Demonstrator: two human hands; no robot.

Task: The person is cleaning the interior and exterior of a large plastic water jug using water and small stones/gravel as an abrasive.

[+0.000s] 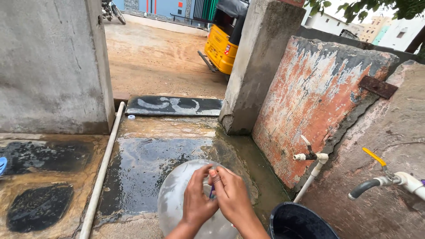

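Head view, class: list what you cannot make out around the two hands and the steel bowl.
- Small blue thing between the hands: mostly covered by the left hand and right hand; its kind is unclear.
- Steel bowl: its near part is hidden by the hands and cut by the bottom edge.
- Dark bucket: cut by the bottom edge; contents unreadable.

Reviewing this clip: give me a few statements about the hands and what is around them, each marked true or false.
1. Both hands, left hand and right hand, meet over a clear round container. True.
2. A dark bucket sits at lower right. True.
3. The tap with the yellow handle is pouring water. False: no water shows at its spout.
4. The wet ground is dry. False: it glistens with water.
5. A yellow vehicle stands beyond the opening. True.
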